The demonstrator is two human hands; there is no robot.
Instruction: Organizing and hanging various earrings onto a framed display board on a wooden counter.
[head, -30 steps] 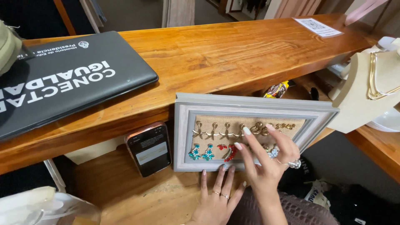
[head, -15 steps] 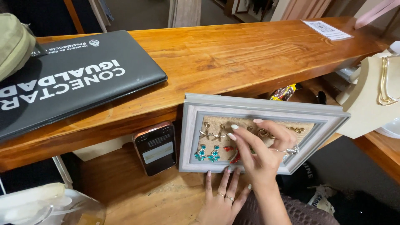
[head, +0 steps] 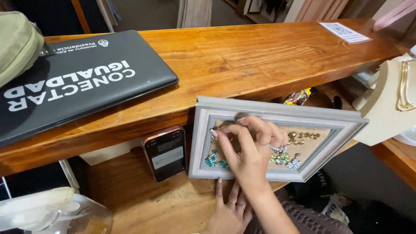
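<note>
A grey picture frame (head: 277,113) with a burlap backing stands tilted on a lower wooden shelf (head: 143,208), leaning against the edge of the long wooden counter (head: 242,56). Earrings are pinned across the burlap: 1 teal pair (head: 215,160) at lower left, 1 pale blue-and-green cluster (head: 287,160) at lower right and gold pieces (head: 303,136) at upper right. Others sit behind the fingers, so the full count cannot be made.

The right hand (head: 249,149), wearing rings, covers the middle of the backing with fingertips curled together, apparently pinching 1 small piece that is too hidden to identify. The left hand (head: 229,208) lies flat on the shelf, fingers spread, tips touching the frame's bottom edge.

Just left of the frame 1 smartphone (head: 165,152) stands propped, screen lit. On the counter lies 1 closed dark laptop (head: 82,82), with 1 olive bag (head: 15,43) cut off at the left edge. At right, 1 cream necklace bust (head: 385,104) is partly out of view.
</note>
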